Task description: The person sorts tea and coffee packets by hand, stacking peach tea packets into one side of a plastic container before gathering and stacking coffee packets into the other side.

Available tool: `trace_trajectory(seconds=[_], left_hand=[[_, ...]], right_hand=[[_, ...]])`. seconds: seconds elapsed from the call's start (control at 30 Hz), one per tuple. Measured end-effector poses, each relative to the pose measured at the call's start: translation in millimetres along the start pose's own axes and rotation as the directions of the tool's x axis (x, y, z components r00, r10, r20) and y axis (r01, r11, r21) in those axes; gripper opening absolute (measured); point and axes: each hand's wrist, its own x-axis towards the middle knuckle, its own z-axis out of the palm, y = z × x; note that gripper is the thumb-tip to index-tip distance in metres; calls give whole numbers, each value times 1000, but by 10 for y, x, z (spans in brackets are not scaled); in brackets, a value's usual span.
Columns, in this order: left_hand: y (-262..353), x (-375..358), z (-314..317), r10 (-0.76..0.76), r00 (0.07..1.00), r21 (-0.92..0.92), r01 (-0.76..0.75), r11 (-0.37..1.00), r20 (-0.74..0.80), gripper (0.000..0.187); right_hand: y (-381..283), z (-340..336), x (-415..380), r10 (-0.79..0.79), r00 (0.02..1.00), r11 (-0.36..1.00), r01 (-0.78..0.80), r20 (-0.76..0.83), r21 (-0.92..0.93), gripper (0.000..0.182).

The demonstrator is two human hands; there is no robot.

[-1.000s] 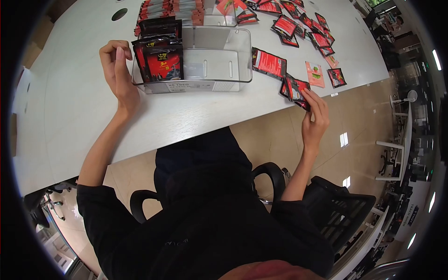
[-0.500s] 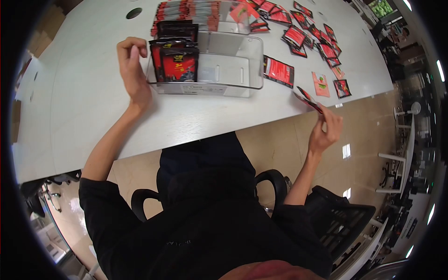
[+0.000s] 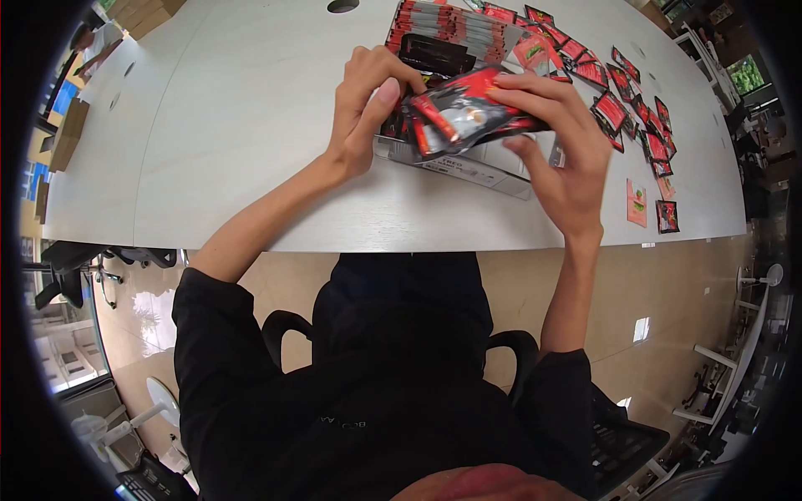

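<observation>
My right hand [image 3: 571, 138] is closed on a black-and-red sachet [image 3: 468, 104], blurred and tilted over the clear plastic bin [image 3: 472, 171]. Its fingers lie along the sachet's upper side with the thumb below; another sachet edge shows beneath. My left hand [image 3: 359, 108] curls over the bin's left end, fingertips reaching in beside the upright sachets [image 3: 391, 125] and thumb on the near side. The held sachet covers much of the bin's inside. Directly behind, a second clear bin holds a tight row of red-and-grey sachets [image 3: 455, 32].
Many loose red-and-black sachets [image 3: 614, 113] lie scattered on the white table [image 3: 251, 117] at the right. A pink sachet [image 3: 637, 203] and a small dark red one [image 3: 667, 216] are near the front edge. Cardboard boxes [image 3: 142, 12] stand far left.
My right hand has brought the sachet from the table's right front edge leftward over the bin. My left hand's fingers have moved inward over the bin's end. The view has shifted.
</observation>
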Motion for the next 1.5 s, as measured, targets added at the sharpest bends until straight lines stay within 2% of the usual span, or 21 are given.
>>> trace_trajectory(seconds=[0.07,0.17,0.33,0.4,0.43,0.57,0.63,0.67,0.77,0.9,0.97,1.1,1.17,1.2,1.27,1.33,1.37,1.4,1.43,1.47,1.5], left_hand=[[2,13,18,-47,999,12,48,999,-16,25],[-39,6,3,7,998,265,-21,964,56,27],[-61,9,75,40,995,240,-18,971,-87,31],[-50,27,55,112,988,278,-78,957,-107,35],[-72,16,33,151,985,339,-116,934,-79,40],[-31,3,73,206,977,251,-185,950,-60,40],[-50,-29,77,175,983,234,-159,959,-51,40],[-59,-42,81,145,989,219,-133,967,-40,40],[-66,-41,110,121,992,212,-110,971,-37,40],[-36,-28,124,135,991,237,-127,963,-17,39],[-21,-25,116,158,987,309,-156,938,19,38],[-33,-36,106,171,985,309,-168,936,19,36],[-1,-47,117,97,994,170,-86,982,-58,33],[-11,-61,126,103,993,172,-92,981,-53,33],[-74,-95,141,-62,969,-84,43,996,-239,30],[-81,-72,136,-73,962,-88,52,995,-262,24],[-90,-70,148,-221,926,-201,164,966,-306,22],[-107,-70,155,-367,871,-316,265,911,-327,21],[-137,-86,145,-459,840,-368,345,863,-289,19],[-149,-84,142,-446,845,-362,334,871,-294,19],[-146,-82,149,-521,817,-415,397,818,-245,18]], right_hand=[[8,147,83,-25,999,999,23,38,36,33],[66,270,118,-49,996,997,45,71,57,30],[164,401,150,20,1000,999,-21,18,47,31],[157,486,202,-2,979,998,14,-204,58,37],[143,497,230,11,973,991,20,-229,133,41],[61,403,198,82,984,967,-39,-160,252,42],[80,365,106,122,986,986,-133,112,96,42],[86,385,62,122,986,987,-133,114,92,42],[78,381,-11,-2,994,987,19,113,-157,40],[-29,306,-79,-2,998,944,23,62,-329,39],[-107,334,-163,297,954,945,-289,32,-153,34],[-159,394,-220,316,948,941,-316,-18,-118,29],[-127,421,-195,289,956,955,-291,43,57,27],[-120,424,-187,287,957,956,-289,36,59,27],[-95,430,-135,234,971,971,-236,-42,-32,31],[-112,487,-144,273,958,957,-280,-90,-76,34],[-133,496,-152,327,935,933,-342,-134,-114,38],[-172,466,-127,308,941,939,-325,-141,-115,38],[-233,432,-99,459,888,880,-457,-14,-130,41],[-269,418,-77,594,797,801,-576,109,-163,44],[-249,440,-89,486,871,849,-452,66,-274,41]])
